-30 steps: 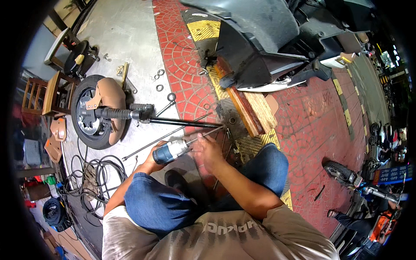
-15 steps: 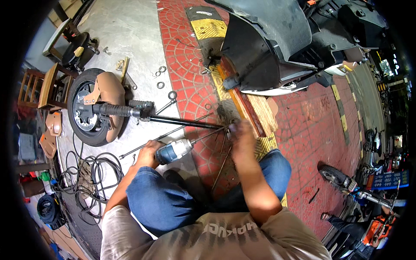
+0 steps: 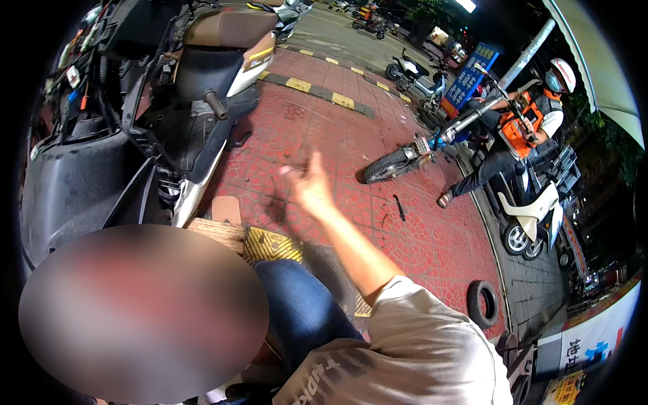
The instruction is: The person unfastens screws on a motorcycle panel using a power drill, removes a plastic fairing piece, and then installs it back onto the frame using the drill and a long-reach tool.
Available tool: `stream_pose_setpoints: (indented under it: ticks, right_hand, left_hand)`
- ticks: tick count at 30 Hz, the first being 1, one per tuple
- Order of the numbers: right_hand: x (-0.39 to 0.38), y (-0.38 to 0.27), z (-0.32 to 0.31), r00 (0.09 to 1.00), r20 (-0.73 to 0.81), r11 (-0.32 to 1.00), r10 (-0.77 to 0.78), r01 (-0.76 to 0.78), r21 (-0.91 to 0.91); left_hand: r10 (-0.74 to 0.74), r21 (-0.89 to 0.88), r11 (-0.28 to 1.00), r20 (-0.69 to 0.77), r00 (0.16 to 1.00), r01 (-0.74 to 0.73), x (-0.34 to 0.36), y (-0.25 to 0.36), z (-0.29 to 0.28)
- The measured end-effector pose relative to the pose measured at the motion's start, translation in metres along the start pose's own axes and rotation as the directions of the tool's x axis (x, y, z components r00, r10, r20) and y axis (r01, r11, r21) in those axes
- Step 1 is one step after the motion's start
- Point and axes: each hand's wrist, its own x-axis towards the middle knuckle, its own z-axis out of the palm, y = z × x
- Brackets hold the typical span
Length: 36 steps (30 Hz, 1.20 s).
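My right hand (image 3: 310,189) reaches forward over the red paving, its arm stretched out past my knee. Motion smears the fingers, but they look apart, and I make out nothing held between them. Below it lies a dark shadow on the paving. A small tan panel (image 3: 226,210) lies to the left of the hand, beside wooden planks (image 3: 217,233) and a yellow and black ramp (image 3: 273,244). A blurred oval covers the lower left, and my left hand cannot be seen.
A partly stripped scooter (image 3: 81,175) stands at left. Ahead right is a motorcycle front wheel (image 3: 391,166), near a seated person (image 3: 523,131) in an orange vest and helmet. A loose tyre (image 3: 482,304) stands at right. A thin black piece (image 3: 399,207) lies on the paving.
The view has swung to the right. My right hand has left the metal rod and reaches out over the paving. My left hand, earlier on a blue and grey power tool, is out of sight.
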Motion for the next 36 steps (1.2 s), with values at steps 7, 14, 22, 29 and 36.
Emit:
stream_pose_setpoints:
  ticks: [7, 14, 22, 29, 36]
  right_hand:
    - [0.008, 0.029, -0.19, 0.808, -0.586, 0.978, -0.06, 0.166, 0.128]
    - [0.0, -0.033, -0.146, 0.896, -0.438, 0.835, 0.075, 0.184, 0.519]
    - [-0.002, -0.105, 0.023, 0.983, -0.117, 0.58, -0.141, 0.178, 0.795]
    - [-0.045, 0.003, 0.183, 0.937, 0.344, 0.981, 0.056, -0.115, 0.156]
    - [-0.098, -0.053, 0.174, 0.766, 0.64, 0.994, -0.065, 0.109, -0.03]
  left_hand:
    - [0.145, 0.019, 0.988, 0.267, 0.953, -0.156, 0.036, 0.086, -0.004]
    - [0.508, 0.245, 0.568, 0.647, 0.569, -0.786, 0.063, 0.186, 0.073]
    - [0.3, 0.398, 0.431, 0.783, 0.545, -0.81, 0.021, 0.219, 0.129]
    - [0.147, 0.376, 0.608, 0.813, 0.564, -0.7, 0.037, 0.124, 0.129]
    - [-0.172, 0.41, 0.838, 0.825, 0.539, -0.36, 0.047, 0.112, 0.109]
